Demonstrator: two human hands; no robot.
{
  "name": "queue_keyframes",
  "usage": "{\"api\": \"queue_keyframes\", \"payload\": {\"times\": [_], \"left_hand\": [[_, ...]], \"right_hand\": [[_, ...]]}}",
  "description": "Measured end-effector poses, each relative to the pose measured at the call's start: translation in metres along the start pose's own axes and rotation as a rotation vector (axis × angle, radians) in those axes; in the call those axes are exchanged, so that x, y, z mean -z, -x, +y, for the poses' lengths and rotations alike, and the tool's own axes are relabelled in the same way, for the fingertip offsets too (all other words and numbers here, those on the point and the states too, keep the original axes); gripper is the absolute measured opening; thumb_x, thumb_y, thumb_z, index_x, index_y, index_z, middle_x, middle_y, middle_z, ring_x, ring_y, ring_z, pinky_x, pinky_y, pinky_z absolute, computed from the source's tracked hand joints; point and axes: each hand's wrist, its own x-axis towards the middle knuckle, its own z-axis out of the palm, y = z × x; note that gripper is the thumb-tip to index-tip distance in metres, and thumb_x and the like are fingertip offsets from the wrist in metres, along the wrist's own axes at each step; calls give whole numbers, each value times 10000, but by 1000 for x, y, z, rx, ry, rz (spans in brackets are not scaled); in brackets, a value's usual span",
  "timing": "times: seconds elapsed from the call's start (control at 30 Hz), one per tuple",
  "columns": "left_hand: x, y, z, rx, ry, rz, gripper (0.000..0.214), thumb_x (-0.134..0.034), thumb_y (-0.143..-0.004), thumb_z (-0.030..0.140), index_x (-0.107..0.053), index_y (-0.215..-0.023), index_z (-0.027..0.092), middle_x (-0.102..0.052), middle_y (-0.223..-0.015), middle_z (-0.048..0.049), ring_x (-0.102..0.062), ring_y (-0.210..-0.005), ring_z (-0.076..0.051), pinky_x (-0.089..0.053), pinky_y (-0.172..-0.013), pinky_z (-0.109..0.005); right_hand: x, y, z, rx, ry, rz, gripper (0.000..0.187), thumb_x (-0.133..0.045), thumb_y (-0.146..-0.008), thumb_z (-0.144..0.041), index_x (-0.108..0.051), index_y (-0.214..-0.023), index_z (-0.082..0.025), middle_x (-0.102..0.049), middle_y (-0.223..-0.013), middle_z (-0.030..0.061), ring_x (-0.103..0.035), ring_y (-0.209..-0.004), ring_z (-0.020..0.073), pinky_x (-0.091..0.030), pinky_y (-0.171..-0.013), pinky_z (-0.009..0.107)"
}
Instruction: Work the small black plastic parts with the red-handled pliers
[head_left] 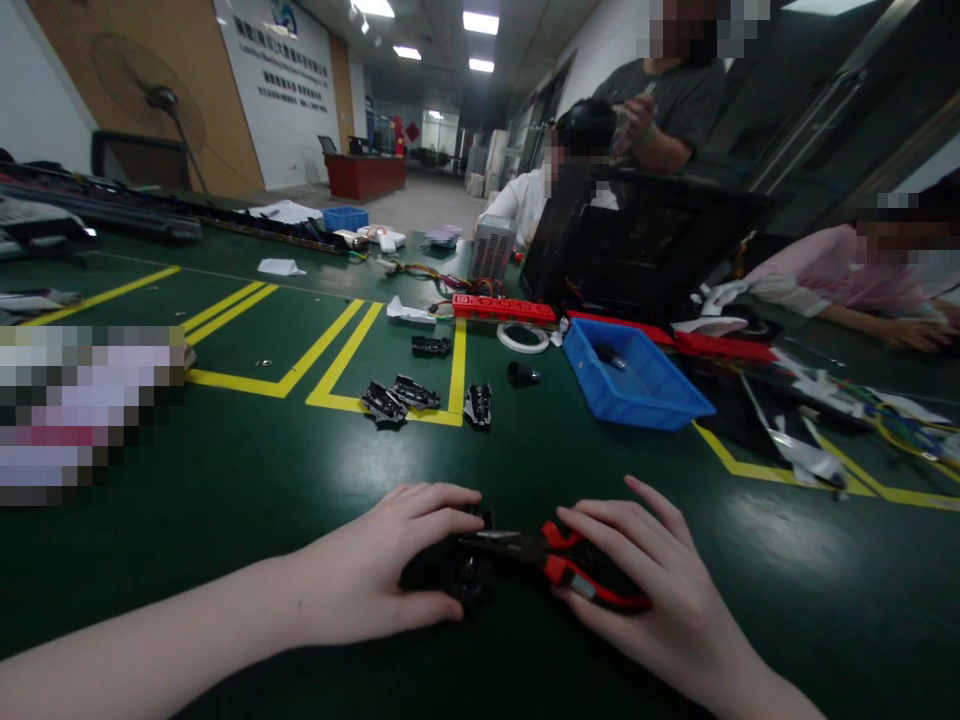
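Closest to the cam, the left hand (pixel 409 560) has its fingers and thumb curled around a small black part (pixel 470 580), low over the green worktop (pixel 525 670). Right hand (pixel 645 590) is loosely wrapped round some red-handled pliers (pixel 553 562), nose across the part, can't tell if it's actually biting. Four black pieces (pixel 416 392) sit further out, left of a blue bin (pixel 637 408).

Ambient light is dim. Ceiling panels (pixel 480 22) glow high beyond the left hand (pixel 386 560) and right hand (pixel 656 575). Glare marks the tabletop (pixel 375 462) ahead of the left hand and outboard of the right hand. Shadow obscures the black part (pixel 471 588) at the left hand. Wide-angle distortion slants the background beyond.
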Motion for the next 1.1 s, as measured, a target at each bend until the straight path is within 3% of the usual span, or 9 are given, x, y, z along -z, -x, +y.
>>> {"api": "queue_keyframes", "payload": {"times": [0.5, 0.7, 1.1], "left_hand": [[8, 0, 7, 8, 44, -6, 558, -728, -841, 275, -524, -1360, 289, -457, -1493, -66, -437, -1362, -295, -357, -1127, -516], [8, -1, 5, -15, 61, 13, 520, -781, -793, 331, -598, -1275, 260, -512, -1431, -89, -480, -1315, -314, -380, -1098, -519], [7, -3, 6, -24, 11, 2, 491, -844, -718, 327, -640, -1153, 225, -560, -1338, -79, -528, -1222, -315, -426, -1025, -498]], "right_hand": [[3, -5, -1, 0, 23, 3, 457, -666, -832, -319, -573, -1272, -242, -717, -1067, 55, -695, -950, 223, -382, -1078, 542], [6, -9, -2, 14, -6, 15, 456, -696, -776, -306, -598, -1217, -245, -719, -1007, 33, -701, -897, 207, -418, -1053, 508], [-1, -2, -7, -57, -66, 37, 468, -672, -799, -299, -582, -1254, -245, -702, -1056, 49, -681, -964, 219, -331, -1114, 536]]}}
